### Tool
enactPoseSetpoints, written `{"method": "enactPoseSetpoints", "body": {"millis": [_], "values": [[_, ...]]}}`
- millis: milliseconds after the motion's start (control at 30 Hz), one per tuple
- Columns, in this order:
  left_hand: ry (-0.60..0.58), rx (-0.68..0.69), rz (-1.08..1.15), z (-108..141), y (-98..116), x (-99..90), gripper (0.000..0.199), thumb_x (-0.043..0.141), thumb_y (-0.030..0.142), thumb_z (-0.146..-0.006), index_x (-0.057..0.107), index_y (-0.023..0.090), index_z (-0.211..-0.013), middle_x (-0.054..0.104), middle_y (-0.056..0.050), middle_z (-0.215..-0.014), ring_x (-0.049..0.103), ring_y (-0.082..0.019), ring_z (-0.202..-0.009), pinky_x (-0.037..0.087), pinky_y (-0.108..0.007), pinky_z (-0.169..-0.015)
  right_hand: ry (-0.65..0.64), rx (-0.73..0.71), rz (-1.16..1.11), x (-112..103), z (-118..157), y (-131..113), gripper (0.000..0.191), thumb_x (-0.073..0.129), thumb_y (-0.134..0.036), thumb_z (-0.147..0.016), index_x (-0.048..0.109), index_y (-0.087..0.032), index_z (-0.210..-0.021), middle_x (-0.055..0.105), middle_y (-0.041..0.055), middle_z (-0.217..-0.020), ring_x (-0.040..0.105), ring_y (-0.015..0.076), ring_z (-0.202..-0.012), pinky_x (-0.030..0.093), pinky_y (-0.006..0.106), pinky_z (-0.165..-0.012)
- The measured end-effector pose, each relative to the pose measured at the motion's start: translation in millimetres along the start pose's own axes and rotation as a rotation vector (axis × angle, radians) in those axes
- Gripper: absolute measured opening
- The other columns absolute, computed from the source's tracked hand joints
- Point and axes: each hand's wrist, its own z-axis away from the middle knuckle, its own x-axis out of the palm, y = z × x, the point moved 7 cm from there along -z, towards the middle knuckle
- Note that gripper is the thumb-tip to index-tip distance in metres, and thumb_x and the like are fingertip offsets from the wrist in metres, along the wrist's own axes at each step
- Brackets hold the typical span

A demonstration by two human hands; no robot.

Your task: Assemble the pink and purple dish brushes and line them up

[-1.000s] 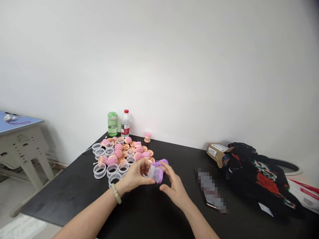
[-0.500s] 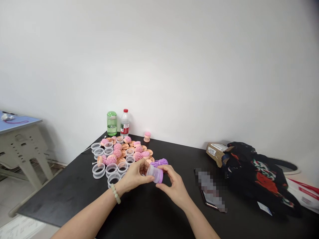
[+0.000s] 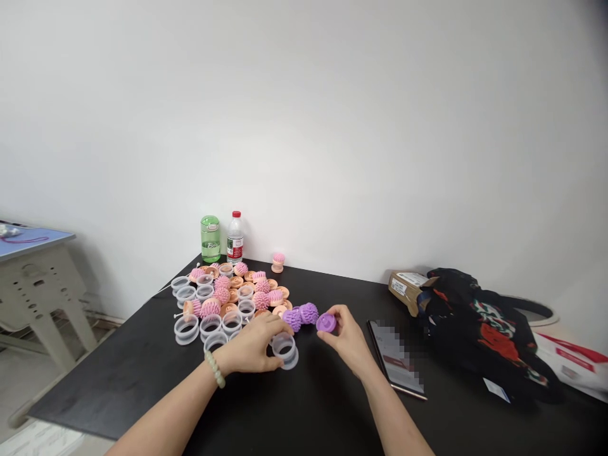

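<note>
We pinch a purple disc (image 3: pixel 326 323) btwn R hand (image 3: pixel 348 342) thumb & fingertips, L hand (image 3: pixel 251 345) clamped on L side of a clear plastic ring (image 3: pixel 287 361).

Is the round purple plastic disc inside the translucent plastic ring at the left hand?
No, the right hand holds the purple disc apart from that translucent ring.

Black surface (image 3: pixel 118 380) before me; phone (image 3: pixel 407 379) as landmark. Left of it, purple spiky pieces (image 3: pixel 309 313); farther left, pink spiky pieces (image 3: pixel 210 308), clear rings (image 3: pixel 185 338), two bottles (image 3: pixel 210 244). Right of it, cardboard box (image 3: pixel 403 292), dark cloth (image 3: pixel 475 354).
</note>
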Motion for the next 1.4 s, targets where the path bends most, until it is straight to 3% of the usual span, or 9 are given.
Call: {"method": "enactPoseSetpoints", "body": {"millis": [100,167,367,567,700,867,967,1133,1400], "values": [[-0.05,0.07,-0.172,0.9,2.7,7.8,0.049,0.063,0.008,-0.062,0.06,0.022,-0.109,0.063,-0.006,-0.108,0.052,-0.026,-0.102,0.041,-0.04,-0.093,-0.205,0.074,0.061,14.7,6.0,2.6,0.023,0.068,-0.021,-0.067,0.051,-0.024,-0.082,0.062,-0.0037,-0.078,0.06,0.0178,-0.072,0.047,0.03,-0.067],[-0.055,0.094,-0.261,1.9,2.2,10.3,0.052,0.061,0.006,-0.061,0.06,0.022,-0.11,0.063,-0.006,-0.109,0.051,-0.027,-0.101,0.041,-0.041,-0.092,-0.236,0.066,0.136,19.0,9.3,3.3,0.022,0.07,-0.021,-0.065,0.052,-0.024,-0.078,0.062,-0.0043,-0.076,0.059,0.0179,-0.07,0.045,0.028,-0.064],[-0.002,0.079,-0.431,3.1,-4.2,16.6,0.057,0.056,0.006,-0.07,0.055,0.022,-0.124,0.06,-0.01,-0.12,0.047,-0.03,-0.11,0.038,-0.047,-0.097,-0.204,0.006,0.221,31.2,12.6,9.0,0.022,0.073,-0.017,-0.062,0.055,-0.024,-0.074,0.06,-0.0028,-0.075,0.059,0.0208,-0.073,0.046,0.032,-0.066],[0.078,0.017,-0.572,1.7,-12.1,20.3,0.058,0.047,-0.001,-0.077,0.052,0.019,-0.131,0.061,-0.012,-0.122,0.047,-0.033,-0.116,0.036,-0.051,-0.1,-0.218,-0.095,0.156,43.8,11.7,2.3,0.028,0.069,-0.009,-0.065,0.061,-0.025,-0.087,0.064,0.0016,-0.103,0.062,0.023,-0.096,0.052,0.036,-0.083],[0.104,-0.001,-0.546,0.5,-12.5,17.5,0.07,0.045,-0.005,-0.074,0.045,0.02,-0.138,0.058,-0.012,-0.132,0.049,-0.032,-0.116,0.036,-0.051,-0.101,-0.199,-0.14,0.12,39.5,8.3,-3.2,0.023,0.068,-0.013,-0.071,0.065,-0.026,-0.09,0.066,0.0026,-0.105,0.064,0.0234,-0.097,0.055,0.036,-0.08],[0.1,0.058,-0.551,0.5,-6.4,19.9,0.069,0.047,0.003,-0.079,0.037,0.019,-0.145,0.048,-0.012,-0.147,0.041,-0.035,-0.13,0.028,-0.055,-0.108,-0.124,-0.176,0.078,32.7,6.4,-6.6,0.045,0.064,-0.019,-0.078,0.06,-0.027,-0.122,0.063,0.0078,-0.122,0.061,0.0262,-0.105,0.057,0.04,-0.08],[0.064,0.142,-0.528,1.5,2.8,24.5,0.061,0.051,0.008,-0.079,0.044,0.016,-0.139,0.059,-0.013,-0.134,0.043,-0.033,-0.13,0.025,-0.053,-0.111,-0.166,-0.196,0.032,39.0,9.3,-9.5,0.055,0.064,-0.016,-0.075,0.058,-0.029,-0.129,0.064,0.0068,-0.121,0.062,0.0252,-0.107,0.056,0.04,-0.086],[0.137,0.202,-0.506,1.2,17.3,18.0,0.04,0.051,0.011,-0.083,0.055,0.018,-0.122,0.069,-0.008,-0.102,0.053,-0.028,-0.115,0.033,-0.046,-0.105,-0.045,-0.157,0.029,28.6,5.5,-5.4,0.037,0.065,-0.024,-0.076,0.068,-0.024,-0.113,0.068,0.0078,-0.108,0.065,0.0245,-0.095,0.055,0.04,-0.084],[0.369,0.06,-0.526,2.8,8.2,-16.0,0.012,0.054,0.024,-0.091,0.058,0.018,-0.101,0.067,-0.007,-0.099,0.056,-0.027,-0.097,0.042,-0.046,-0.089,-0.02,-0.094,-0.012,25.7,-14.5,-0.9,0.032,0.058,-0.039,-0.085,0.065,-0.018,-0.107,0.072,0.0116,-0.107,0.071,0.0209,-0.077,0.059,0.038,-0.074]]}}
